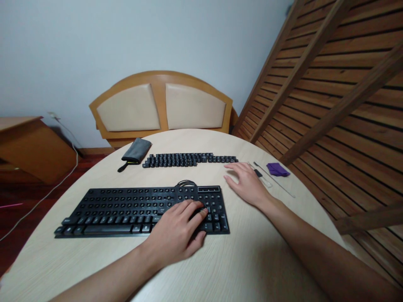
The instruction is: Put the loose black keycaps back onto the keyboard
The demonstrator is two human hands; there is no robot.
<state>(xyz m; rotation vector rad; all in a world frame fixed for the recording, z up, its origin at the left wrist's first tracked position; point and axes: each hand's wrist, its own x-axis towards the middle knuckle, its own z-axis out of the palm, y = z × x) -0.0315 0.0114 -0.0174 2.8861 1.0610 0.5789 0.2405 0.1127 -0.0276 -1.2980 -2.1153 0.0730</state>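
Note:
A black keyboard (107, 209) lies across the table in front of me. Its upper rows show bare key sockets, while the bottom rows and the number pad carry keycaps. My left hand (179, 226) rests on the keyboard's right part, fingers laid over the keys beside the number pad and covering some of them. To the right, beyond the keyboard, my right hand (247, 182) hovers or rests low over the table, fingers apart, with nothing visible in it. Its fingertips are near the right end of the rows of loose black keycaps (176, 159), which stand behind the keyboard.
A dark grey folded cloth or pouch (137, 150) lies at the back left. Right of my right hand are a thin rod (277, 182), a small black-and-clear item (265, 181) and a purple cloth (277, 169). A coiled cable (186, 183) sits behind the keyboard on the round table (252, 260).

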